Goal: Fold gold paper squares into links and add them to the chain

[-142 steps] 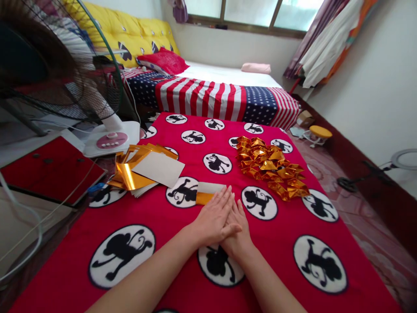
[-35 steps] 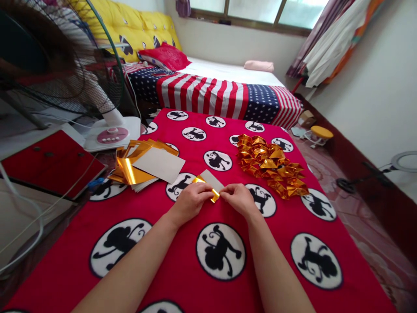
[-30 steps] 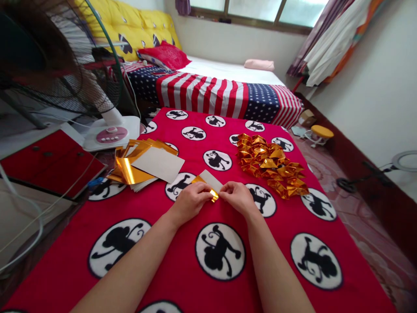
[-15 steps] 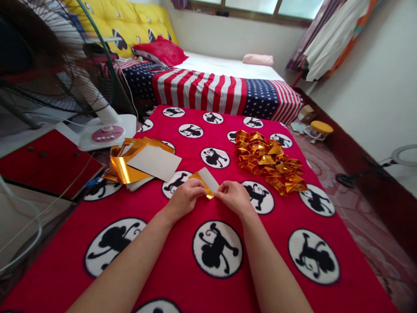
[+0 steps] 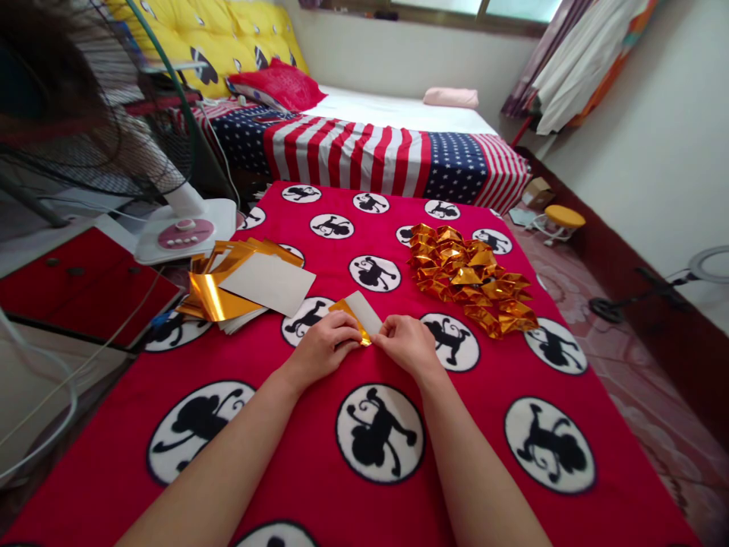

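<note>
A small sheet of foil paper [image 5: 364, 310], pale on one side and gold on the other, lies on the red cloth with a gold strip folded over along its near left edge. My left hand [image 5: 327, 342] presses its closed fingers on that folded strip. At the near right corner, my right hand [image 5: 407, 342] pinches the sheet between thumb and fingers. Left of my hands is a loose stack of gold foil sheets [image 5: 222, 296], with a pale-side-up sheet [image 5: 270, 281] on top. Several folded gold foil pieces [image 5: 464, 273] sit in rows to the right.
The table is covered by a red cloth [image 5: 456, 471] with monkey circles. A fan [image 5: 187, 220] stands at the left beside a red-fronted cabinet [image 5: 85, 266]. Behind the table is a bed [image 5: 364, 156]; a yellow stool [image 5: 563, 216] stands on the floor at right.
The view has shifted very slightly. Both hands stay at the foil sheet, with the right fingers moved a little left along its near corner.
</note>
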Action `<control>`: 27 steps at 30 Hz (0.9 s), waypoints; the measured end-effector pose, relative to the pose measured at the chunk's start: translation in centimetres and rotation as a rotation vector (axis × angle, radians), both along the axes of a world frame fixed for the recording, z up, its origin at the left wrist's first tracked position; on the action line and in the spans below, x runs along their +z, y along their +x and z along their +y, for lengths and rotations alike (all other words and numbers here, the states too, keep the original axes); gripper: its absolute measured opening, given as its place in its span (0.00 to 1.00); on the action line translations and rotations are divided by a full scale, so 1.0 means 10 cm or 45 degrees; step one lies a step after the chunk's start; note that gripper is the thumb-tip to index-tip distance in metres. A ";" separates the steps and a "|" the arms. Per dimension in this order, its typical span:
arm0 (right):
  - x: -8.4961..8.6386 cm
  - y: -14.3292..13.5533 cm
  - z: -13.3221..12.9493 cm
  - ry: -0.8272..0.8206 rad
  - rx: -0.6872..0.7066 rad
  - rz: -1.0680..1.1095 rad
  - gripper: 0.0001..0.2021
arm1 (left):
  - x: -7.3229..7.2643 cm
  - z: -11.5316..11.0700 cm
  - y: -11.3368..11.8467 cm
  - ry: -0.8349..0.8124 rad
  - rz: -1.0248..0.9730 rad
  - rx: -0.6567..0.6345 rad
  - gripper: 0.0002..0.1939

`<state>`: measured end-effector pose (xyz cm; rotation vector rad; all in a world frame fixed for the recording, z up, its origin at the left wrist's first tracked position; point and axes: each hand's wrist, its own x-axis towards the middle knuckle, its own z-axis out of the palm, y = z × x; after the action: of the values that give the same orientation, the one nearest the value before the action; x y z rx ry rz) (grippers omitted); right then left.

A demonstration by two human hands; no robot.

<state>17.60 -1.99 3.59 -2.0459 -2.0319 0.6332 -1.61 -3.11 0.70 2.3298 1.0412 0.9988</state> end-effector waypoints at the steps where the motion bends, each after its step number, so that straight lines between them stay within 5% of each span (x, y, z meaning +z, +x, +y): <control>1: 0.00 0.00 0.00 -0.004 0.000 0.001 0.08 | 0.00 0.00 0.00 0.000 -0.006 -0.002 0.06; 27: 0.03 0.00 -0.01 -0.024 -0.003 0.034 0.09 | -0.05 0.05 0.05 -0.067 -0.032 0.187 0.04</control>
<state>17.62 -2.05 3.94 -2.0381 -2.0163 0.6782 -1.07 -2.61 0.24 2.2195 1.2283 1.0387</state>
